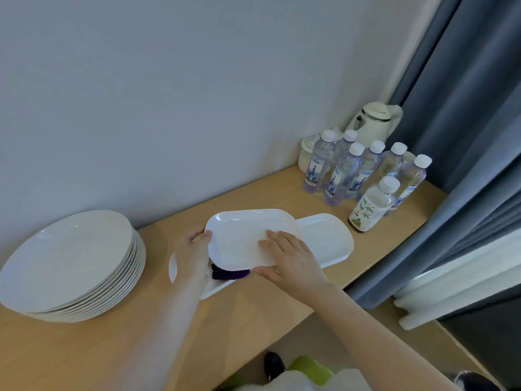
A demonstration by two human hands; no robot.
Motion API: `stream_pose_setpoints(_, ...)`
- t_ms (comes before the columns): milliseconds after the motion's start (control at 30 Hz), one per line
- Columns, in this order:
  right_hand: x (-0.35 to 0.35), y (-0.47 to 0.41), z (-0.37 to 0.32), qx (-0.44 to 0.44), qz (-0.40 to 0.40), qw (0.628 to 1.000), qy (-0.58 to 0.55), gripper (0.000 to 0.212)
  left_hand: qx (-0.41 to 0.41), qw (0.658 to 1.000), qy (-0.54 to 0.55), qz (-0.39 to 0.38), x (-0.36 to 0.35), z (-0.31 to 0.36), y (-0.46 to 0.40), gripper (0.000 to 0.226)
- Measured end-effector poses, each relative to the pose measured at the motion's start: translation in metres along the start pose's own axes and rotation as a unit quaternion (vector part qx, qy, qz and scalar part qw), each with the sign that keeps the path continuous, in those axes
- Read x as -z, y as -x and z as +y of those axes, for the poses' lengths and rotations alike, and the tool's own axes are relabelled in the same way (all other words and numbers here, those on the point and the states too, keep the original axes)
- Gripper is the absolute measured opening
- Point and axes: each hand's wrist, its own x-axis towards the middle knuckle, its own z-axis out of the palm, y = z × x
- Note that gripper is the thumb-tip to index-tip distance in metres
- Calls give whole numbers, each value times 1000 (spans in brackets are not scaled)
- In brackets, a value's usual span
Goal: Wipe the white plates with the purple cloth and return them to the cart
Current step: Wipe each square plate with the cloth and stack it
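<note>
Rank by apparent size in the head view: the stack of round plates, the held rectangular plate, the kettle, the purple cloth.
1. Stack of round plates, though it sits nearer the camera.
2. Rectangular plate, held by both hands.
3. Kettle, farthest away.
4. Purple cloth, mostly hidden under the plate.

No wording can be read anywhere. The water bottles standing toward two o'clock on the bench wear blue-and-white labels whose dark characters are too blurred to make out. The nearer bottle, at about three o'clock from the others, has a pale label with green leaves and small print that is illegible.
</note>
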Motion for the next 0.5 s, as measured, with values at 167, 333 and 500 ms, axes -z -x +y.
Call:
stream_pose_setpoints(167,0,22,40,-42,-14,999,6,69,45,998,-4,-40,-46,-21,3,27)
stream_pose_setpoints(333,-7,38,69,-64,-22,998,-4,55,58,995,-41,-68,-82,-39,5,28)
stream_pose_setpoints(500,-17,46,87,-83,-36,996,-4,49,61,992,-76,-75,-104,-52,4,27)
